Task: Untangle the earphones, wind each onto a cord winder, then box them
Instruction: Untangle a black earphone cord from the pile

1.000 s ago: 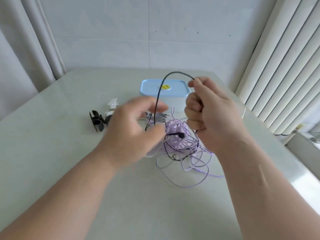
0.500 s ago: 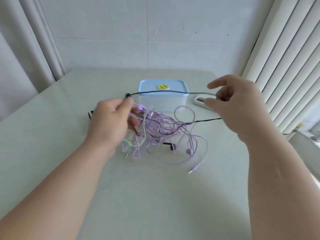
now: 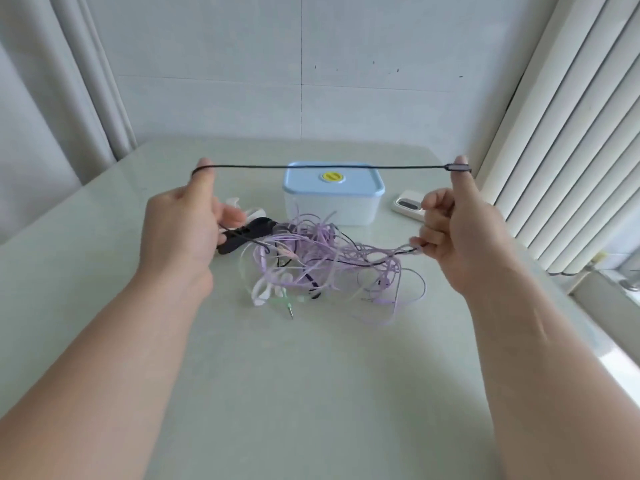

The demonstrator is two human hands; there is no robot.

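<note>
Between both raised hands (image 3: 188,223) (image 3: 460,230), black cord (image 3: 329,166) stretches taut.

A small white device with a dark window (image 3: 408,204) lies on the pale table (image 3: 311,393). It sits just beyond the right grip. Vertical blinds (image 3: 568,140) hang further right, curtains (image 3: 52,98) beyond the left grip.

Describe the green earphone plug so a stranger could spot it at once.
Start at the blue-lidded box at the table's far middle, then drop to the cable tangle in front of it. The plug pokes out of the tangle's near-left edge: the only pale green lead, ending in a metal jack.
</note>
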